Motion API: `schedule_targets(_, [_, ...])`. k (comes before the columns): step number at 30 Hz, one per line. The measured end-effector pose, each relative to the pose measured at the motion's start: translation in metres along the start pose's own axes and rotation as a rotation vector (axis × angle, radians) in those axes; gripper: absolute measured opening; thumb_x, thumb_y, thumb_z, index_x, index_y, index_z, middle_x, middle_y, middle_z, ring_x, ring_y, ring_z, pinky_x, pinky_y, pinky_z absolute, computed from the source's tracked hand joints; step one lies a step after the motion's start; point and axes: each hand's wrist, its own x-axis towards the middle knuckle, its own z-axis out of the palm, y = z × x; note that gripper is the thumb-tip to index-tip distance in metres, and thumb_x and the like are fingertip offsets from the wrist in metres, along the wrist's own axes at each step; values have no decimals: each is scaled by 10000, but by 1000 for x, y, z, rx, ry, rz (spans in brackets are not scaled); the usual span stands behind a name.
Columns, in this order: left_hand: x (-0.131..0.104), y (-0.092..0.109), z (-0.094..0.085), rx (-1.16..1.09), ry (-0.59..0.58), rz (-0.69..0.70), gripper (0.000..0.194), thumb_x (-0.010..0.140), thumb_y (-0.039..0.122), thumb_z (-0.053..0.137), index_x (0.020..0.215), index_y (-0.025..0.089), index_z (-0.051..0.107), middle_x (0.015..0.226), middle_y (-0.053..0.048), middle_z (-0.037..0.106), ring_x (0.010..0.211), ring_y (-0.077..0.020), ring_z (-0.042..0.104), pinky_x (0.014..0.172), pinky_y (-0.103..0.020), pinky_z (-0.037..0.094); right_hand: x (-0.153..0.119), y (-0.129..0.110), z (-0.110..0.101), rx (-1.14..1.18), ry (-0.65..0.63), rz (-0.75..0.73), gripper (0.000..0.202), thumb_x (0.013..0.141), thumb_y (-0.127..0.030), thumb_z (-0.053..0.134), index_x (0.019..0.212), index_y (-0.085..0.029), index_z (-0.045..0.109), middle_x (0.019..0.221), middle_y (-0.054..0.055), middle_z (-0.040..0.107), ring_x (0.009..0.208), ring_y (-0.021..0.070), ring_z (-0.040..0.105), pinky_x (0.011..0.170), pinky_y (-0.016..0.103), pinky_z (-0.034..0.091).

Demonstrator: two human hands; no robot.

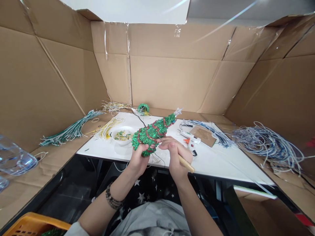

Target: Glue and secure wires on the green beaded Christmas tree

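Observation:
A small green tinsel tree [150, 134] with red garland and a clear star [178, 112] on its tip leans to the upper right above the table's front part. My left hand [139, 160] is closed round its lower end, thumb on the tinsel. A tool with a pale wooden handle [186, 164] lies in my right hand [179, 156], whose fingers are closed on it. Its thin metal shaft points at the tree's side, and the tip is hidden. The fingertips of my right hand are at the tree's lower right side.
On the white table [221, 164] are a white bowl [122, 135] of small pieces, a glue gun [191, 137] and a brown board [203, 135]. Wire bundles [268, 144] lie right, green-white wires [73, 129] left. Cardboard walls surround the table. An orange basket [34, 223] stands lower left.

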Motion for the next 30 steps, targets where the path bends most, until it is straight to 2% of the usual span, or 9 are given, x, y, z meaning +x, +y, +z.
schedule_targets(4, [1,-1,0,67,23,98,437,578,186,744,1011,223,694,744,16,714,701,-186,665,731,-335,533,-6,5,-2,146,46,115,369,1001,-265,466,757,-224,740,740,18,736,859,208,736,966,446,537])
schedule_targets(8, [1,-3,-10,197,117,285,441,586,216,823,1005,245,689,774,12,736,765,-211,698,801,-364,561,-7,4,-7,442,257,126,418,983,-341,482,629,-220,668,574,-31,636,622,145,669,882,383,544])
schedule_targets(11, [-1,-4,-19,368,193,395,403,566,225,889,923,222,702,794,-20,748,871,-251,717,941,-404,539,0,2,-6,482,398,311,316,950,-442,553,749,-220,652,786,-14,721,723,140,698,847,349,546])
schedule_targets(13, [-3,-5,-23,444,187,407,347,565,228,901,857,215,713,810,-47,757,946,-294,718,1038,-452,493,9,1,-2,499,364,480,293,916,-517,591,865,-229,619,1073,32,739,901,179,721,879,383,552])
schedule_targets(16, [-7,-5,-25,508,120,378,312,540,200,906,788,241,720,805,-55,757,1118,-360,669,1106,-510,444,20,-1,9,567,235,619,368,856,-604,629,954,-255,564,1272,48,670,1013,202,703,872,396,572])
schedule_targets(20, [-7,-5,-22,588,84,365,348,523,164,901,804,278,732,847,-32,757,1233,-358,607,1122,-513,434,30,-9,20,631,102,694,424,844,-634,619,1027,-254,576,1189,53,697,998,204,699,803,360,588])
schedule_targets(22, [-7,-4,-19,628,0,364,335,549,175,885,839,268,746,882,-43,764,1155,-350,651,1112,-506,442,34,-10,23,651,131,744,425,838,-622,629,1013,-236,601,1115,54,717,977,205,705,806,359,589])
schedule_targets(26, [-2,2,-18,831,-223,447,339,602,169,859,915,264,771,982,-58,769,1113,-333,667,1153,-481,370,43,0,25,700,309,835,371,813,-562,687,933,-215,630,942,24,730,838,177,706,814,354,591])
schedule_targets(30, [1,9,-23,858,-359,524,323,549,229,898,846,244,773,887,-59,755,1040,-353,669,1081,-469,402,61,14,18,700,397,817,340,817,-545,678,885,-215,638,859,4,727,782,168,697,829,359,589])
